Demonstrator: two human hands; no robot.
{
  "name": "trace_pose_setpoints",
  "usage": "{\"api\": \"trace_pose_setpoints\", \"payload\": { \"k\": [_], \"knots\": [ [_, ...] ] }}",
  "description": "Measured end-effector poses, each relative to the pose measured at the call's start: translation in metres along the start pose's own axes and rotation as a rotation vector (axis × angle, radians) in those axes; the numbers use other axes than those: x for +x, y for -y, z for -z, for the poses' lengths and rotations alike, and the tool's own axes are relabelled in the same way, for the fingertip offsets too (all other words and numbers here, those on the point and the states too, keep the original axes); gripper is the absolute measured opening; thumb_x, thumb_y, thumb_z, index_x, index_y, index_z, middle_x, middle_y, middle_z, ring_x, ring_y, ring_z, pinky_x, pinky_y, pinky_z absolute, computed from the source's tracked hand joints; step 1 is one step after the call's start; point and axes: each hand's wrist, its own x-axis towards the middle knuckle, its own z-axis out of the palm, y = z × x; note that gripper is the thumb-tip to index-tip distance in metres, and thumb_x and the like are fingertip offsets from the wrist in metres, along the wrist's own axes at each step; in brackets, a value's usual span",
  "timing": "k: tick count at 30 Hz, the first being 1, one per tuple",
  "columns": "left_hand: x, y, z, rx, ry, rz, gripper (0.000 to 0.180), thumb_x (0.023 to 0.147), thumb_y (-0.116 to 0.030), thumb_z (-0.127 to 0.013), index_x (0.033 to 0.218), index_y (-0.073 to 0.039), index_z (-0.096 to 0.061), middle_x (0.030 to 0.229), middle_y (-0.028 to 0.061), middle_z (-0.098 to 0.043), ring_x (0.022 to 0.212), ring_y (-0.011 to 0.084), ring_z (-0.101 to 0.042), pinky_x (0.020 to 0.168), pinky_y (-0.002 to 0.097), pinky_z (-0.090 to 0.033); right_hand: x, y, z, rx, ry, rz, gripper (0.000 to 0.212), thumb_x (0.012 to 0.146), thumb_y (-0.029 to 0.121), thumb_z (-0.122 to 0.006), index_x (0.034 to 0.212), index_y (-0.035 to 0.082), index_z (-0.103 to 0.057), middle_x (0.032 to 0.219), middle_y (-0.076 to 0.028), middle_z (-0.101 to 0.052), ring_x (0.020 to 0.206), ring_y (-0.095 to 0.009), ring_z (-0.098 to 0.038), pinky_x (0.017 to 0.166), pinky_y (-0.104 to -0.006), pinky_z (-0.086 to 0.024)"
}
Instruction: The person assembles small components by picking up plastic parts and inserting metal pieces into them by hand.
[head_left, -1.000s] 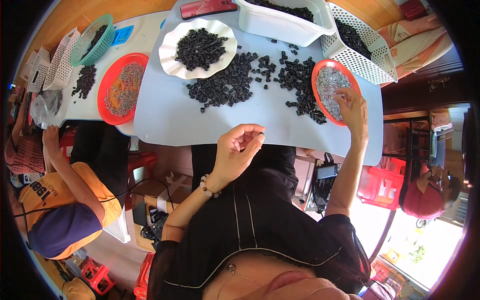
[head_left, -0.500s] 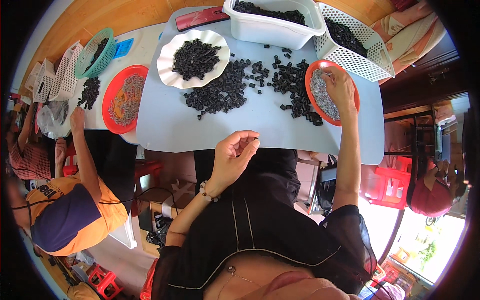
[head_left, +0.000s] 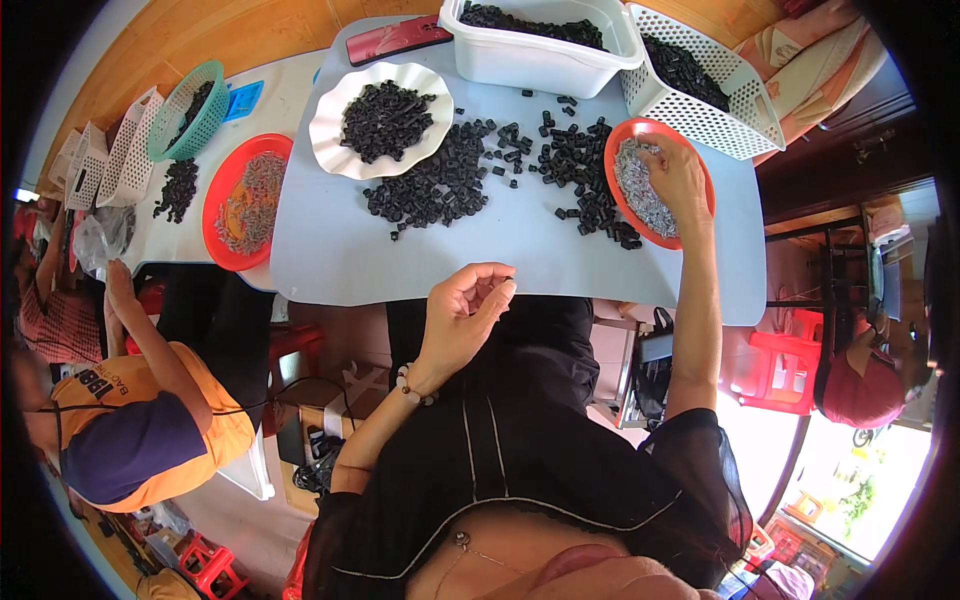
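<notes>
My left hand [head_left: 464,315] is over the table's near edge, thumb and forefinger pinched on a small black plastic piece [head_left: 511,279] that barely shows. My right hand [head_left: 676,178] reaches into an orange-red plate [head_left: 612,185] on the right, its bent fingers among small silvery metal pieces [head_left: 642,193]. What those fingertips hold, if anything, is hidden. Loose black plastic pieces [head_left: 580,160] lie just left of this plate. A larger heap of black pieces [head_left: 430,185] spreads over the middle of the grey table [head_left: 400,270].
A wavy-rimmed white dish [head_left: 325,130] holds black pieces. Behind are a red phone [head_left: 400,39], a white tub [head_left: 535,70] and a perforated white basket [head_left: 745,125], both containing black parts. At left, a co-worker [head_left: 150,430] sits beside another orange-red plate [head_left: 212,205] and a green basket [head_left: 160,130].
The co-worker's hand has drawn back from the small black pile toward the clear plastic bag. My hands keep nearly the same pose; the view has shifted slightly.
</notes>
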Motion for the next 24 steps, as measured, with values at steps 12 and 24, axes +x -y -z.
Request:
{"api": "trace_pose_setpoints", "payload": {
  "k": [12,24],
  "knots": [
    [0.004,-0.008,0.004,-0.138,-0.006,0.107,0.022,0.095,-0.012,-0.064,0.113,0.0,-0.063,0.092,0.0042,-0.067,0.075,0.0081,-0.061,0.066,0.0207,-0.049,-0.023,0.009,0.027,-0.085,-0.005,-0.068,0.013,0.086,0.012,-0.067,0.094,0.003,-0.071,0.078,-0.009,-0.07,0.066,-0.016,-0.064,0.067,-0.0295,-0.052],
    [0.006,-0.009,0.014,-0.87,0.1,0.405,0.02,0.096,-0.018,-0.063,0.114,-0.007,-0.062,0.106,0.0091,-0.069,0.083,0.0113,-0.067,0.07,0.021,-0.053,-0.086,0.148,0.035,0.864,0.145,-0.041,0.011,0.084,0.004,-0.073,0.094,0.002,-0.072,0.084,-0.004,-0.068,0.078,-0.011,-0.059,0.075,-0.0255,-0.047]
  ]
}}
